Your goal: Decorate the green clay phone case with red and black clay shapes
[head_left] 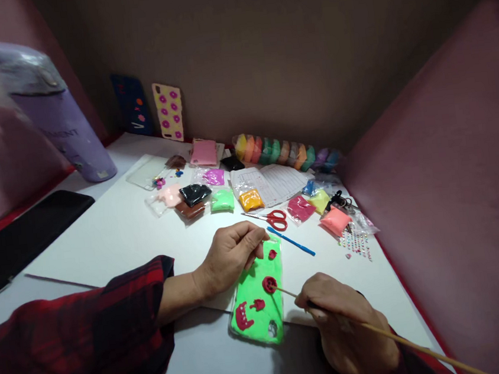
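A phone case covered in bright green clay (pixel 258 301) lies on the white table (pixel 116 236) in front of me, with small red clay shapes stuck on it. My left hand (pixel 230 255) rests on its upper left edge, fingers curled and pressing on it. My right hand (pixel 347 325) is closed around a thin wooden stick (pixel 408 343), whose tip touches a round red clay piece (pixel 269 284) on the case.
Several small bags of coloured clay (pixel 222 200) lie beyond the case, with red scissors (pixel 275 218), a blue tool (pixel 291 242), a printed sheet (pixel 276 183) and a row of clay packs (pixel 285 150). A purple cylinder (pixel 66 135) and a black phone (pixel 22 234) are at left. Two decorated cases (pixel 168 111) lean on the wall.
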Demonstrator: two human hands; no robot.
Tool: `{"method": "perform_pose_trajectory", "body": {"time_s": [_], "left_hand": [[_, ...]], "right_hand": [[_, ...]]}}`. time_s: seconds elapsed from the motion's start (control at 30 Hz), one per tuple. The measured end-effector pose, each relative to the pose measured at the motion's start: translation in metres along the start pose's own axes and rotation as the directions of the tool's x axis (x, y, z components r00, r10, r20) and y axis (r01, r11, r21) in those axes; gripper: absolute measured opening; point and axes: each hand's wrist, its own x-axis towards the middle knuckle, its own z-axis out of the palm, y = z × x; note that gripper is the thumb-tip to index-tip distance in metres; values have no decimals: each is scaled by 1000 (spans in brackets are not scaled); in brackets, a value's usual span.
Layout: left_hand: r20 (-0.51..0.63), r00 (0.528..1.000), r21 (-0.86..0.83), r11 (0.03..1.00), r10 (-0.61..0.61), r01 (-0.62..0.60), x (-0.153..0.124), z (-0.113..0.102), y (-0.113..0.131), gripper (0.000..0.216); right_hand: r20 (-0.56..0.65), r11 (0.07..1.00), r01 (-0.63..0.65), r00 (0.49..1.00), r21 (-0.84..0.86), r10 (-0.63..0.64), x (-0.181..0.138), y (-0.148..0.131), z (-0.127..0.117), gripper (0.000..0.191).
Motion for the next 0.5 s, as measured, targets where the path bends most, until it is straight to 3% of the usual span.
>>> {"method": "perform_pose_trajectory", "body": {"time_s": [0.37,0.5], "left_hand": [[0,1000,-15,1000,18,-18,1,1,1,32],[-1,1000,-26,1000,18,-18,1,1,0,31]], "right_hand": [[-96,1000,-11,995,-27,8,-8,2,3,16],[-46,1000,-22,999,-8,21,-5,2,1,17]]}}
